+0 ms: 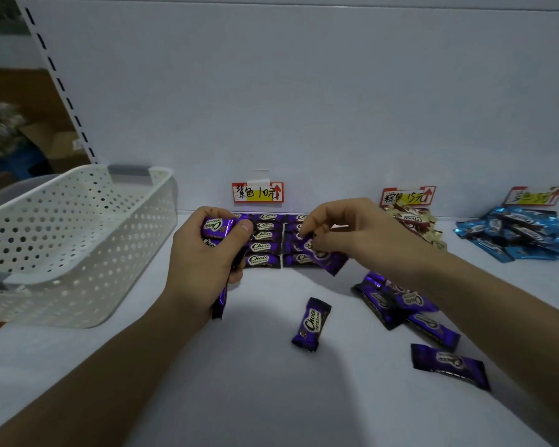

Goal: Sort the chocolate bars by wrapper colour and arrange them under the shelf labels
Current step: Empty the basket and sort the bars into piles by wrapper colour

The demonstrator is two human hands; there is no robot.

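The left hand (213, 250) grips a bundle of purple-wrapped chocolate bars (216, 228) while the right hand (346, 235) pinches one purple bar (323, 257) over the neat purple rows (265, 243) below the purple shelf label (257, 192), so a careless drop may push these rows crooked.

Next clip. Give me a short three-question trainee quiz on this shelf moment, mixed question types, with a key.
1. True or false: the white basket stands to the right of the blue bars.
2. Which hand holds a stack of purple bars? A) left B) right C) neither
3. Fill in: the lone purple bar nearest the shelf's middle shows the word ____.

Key:
1. False; the basket is at far left.
2. A; the left hand grips the stack, while the right hand pinches one purple bar over the rows.
3. Choco
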